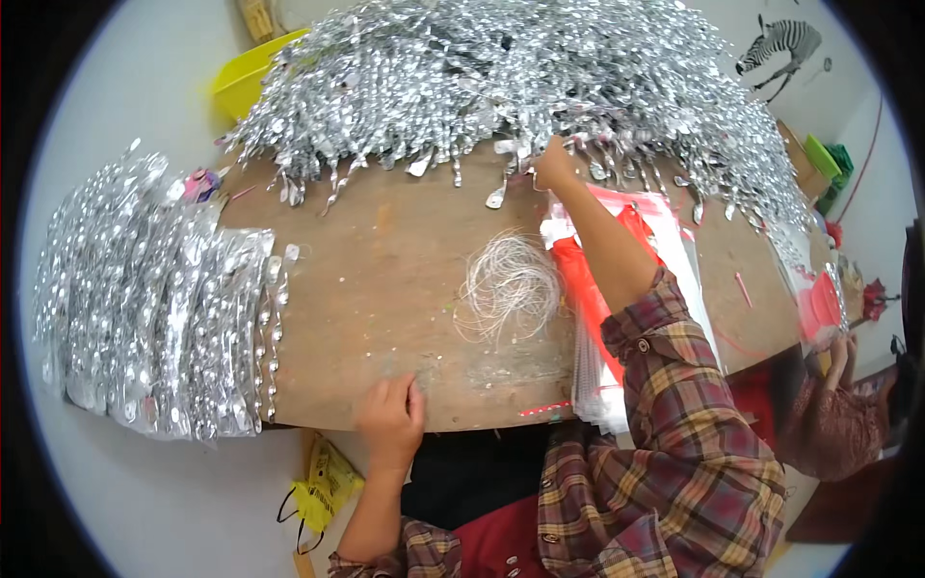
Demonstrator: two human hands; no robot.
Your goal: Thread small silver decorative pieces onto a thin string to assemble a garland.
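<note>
right hand (pixel 554 166): at silver strands (pixel 501 77) (heaped); left hand (pixel 390 419): at table edge (pixel 472 421)

Small hand-assembly workshop, by the look of it. Worn wooden surface (pixel 376 270), silver strands (pixel 540 77) heaped along the far side, silver bundles (pixel 173 318) ranked at left. Pale loose cord (pixel 511 289), stacked plastic packets (pixel 686 255). Second person (pixel 836 414) at right. Zebra picture (pixel 792 40) on white wall (pixel 853 67), rather homely.

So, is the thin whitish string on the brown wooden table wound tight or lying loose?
Loose: the thin whitish string lies tangled, its loops splaying across the wooden table.
</note>
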